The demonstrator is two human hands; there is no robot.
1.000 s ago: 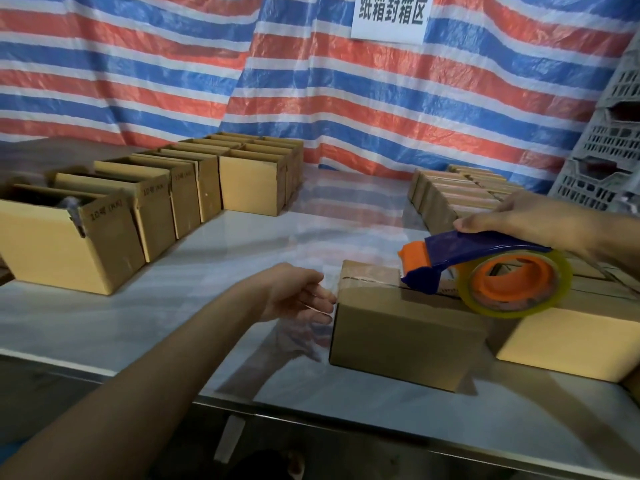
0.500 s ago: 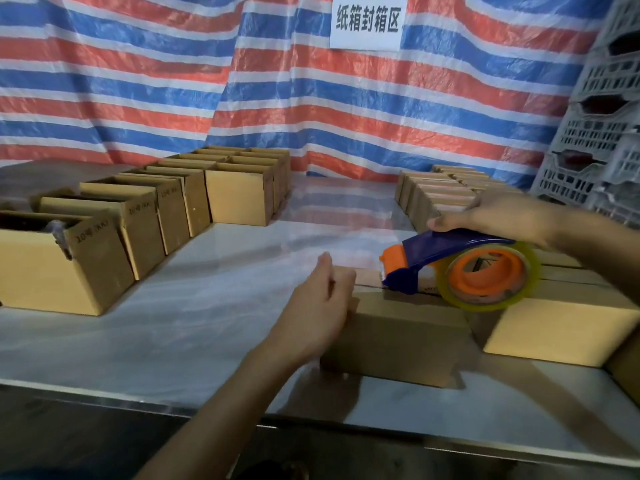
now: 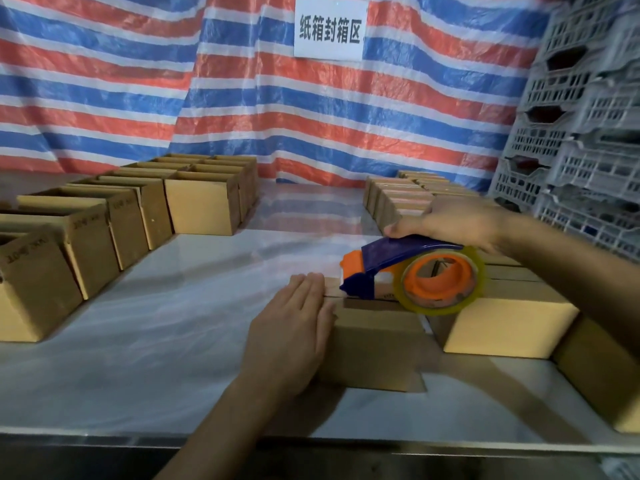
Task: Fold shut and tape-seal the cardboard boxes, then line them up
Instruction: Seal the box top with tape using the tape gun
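Note:
A closed cardboard box (image 3: pixel 377 344) sits on the white table (image 3: pixel 156 341) in front of me. My left hand (image 3: pixel 294 327) lies flat with straight fingers against the box's left end and top edge. My right hand (image 3: pixel 450 221) grips the blue and orange tape dispenser (image 3: pixel 408 268), whose nose rests on the seam on top of the box. A roll of clear tape (image 3: pixel 441 282) sits on its orange hub. Just right of this box stands a sealed box (image 3: pixel 509 323), touching it.
A curving row of open-topped boxes (image 3: pixel 114 223) runs along the left side. A row of sealed boxes (image 3: pixel 398 195) stands at the back right. Stacked grey plastic crates (image 3: pixel 581 133) rise at the right. A striped tarp (image 3: pixel 173 81) hangs behind.
My left hand went from loosely curled beside the box to lying flat against its left end. The dispenser stayed on top of the box. My view shifted slightly.

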